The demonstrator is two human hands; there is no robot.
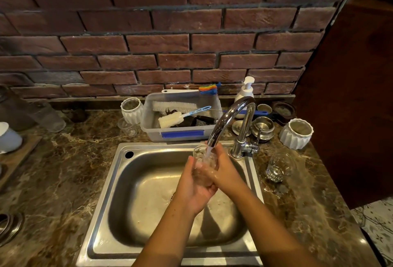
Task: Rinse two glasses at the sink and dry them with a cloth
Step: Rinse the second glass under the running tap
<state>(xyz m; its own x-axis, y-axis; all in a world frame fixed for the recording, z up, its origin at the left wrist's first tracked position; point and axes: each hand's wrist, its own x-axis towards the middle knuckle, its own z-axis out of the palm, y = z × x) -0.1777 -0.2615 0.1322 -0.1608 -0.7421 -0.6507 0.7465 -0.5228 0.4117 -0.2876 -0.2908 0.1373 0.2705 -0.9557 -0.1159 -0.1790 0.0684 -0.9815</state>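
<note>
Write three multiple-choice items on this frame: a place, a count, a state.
1. Where is the plastic tub? A in the sink; B on the counter behind the sink; C on the floor.
2. How many white ribbed pots stand on the counter? A one; B two; C four.
3. The held glass is: A under running water; B wiped with a cloth; C lying in the basin.
Answers: B, the tub sits past the sink's far rim; B, one pot left of the tub, one right of the tap; A, left hand and right hand hold it in the tap's stream.
</note>
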